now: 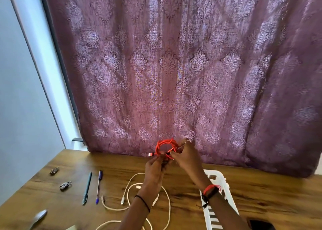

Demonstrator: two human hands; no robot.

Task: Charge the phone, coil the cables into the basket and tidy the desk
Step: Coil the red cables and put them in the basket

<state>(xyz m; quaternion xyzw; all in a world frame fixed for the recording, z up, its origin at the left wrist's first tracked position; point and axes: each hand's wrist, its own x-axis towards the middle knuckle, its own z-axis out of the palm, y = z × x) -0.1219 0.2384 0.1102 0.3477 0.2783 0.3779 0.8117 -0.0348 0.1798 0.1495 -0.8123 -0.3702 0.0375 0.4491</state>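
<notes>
Both my hands hold a coiled red cable [165,147] up above the wooden desk [261,191], in front of the curtain. My left hand [156,165] grips the bottom of the coil, where its white-tipped plug sticks out to the left. My right hand [184,155] pinches the coil's right side. Loose white cables [132,193] lie sprawled on the desk below my forearms. A white slotted basket [216,212] stands under my right forearm. A dark phone [261,225] shows at the bottom right edge.
Two pens [87,188] [99,186] lie side by side on the left of the desk. Beyond them are two small padlocks [65,185] [54,170]. A spoon [39,217] lies at the bottom left. A purple patterned curtain [174,73] hangs behind the desk.
</notes>
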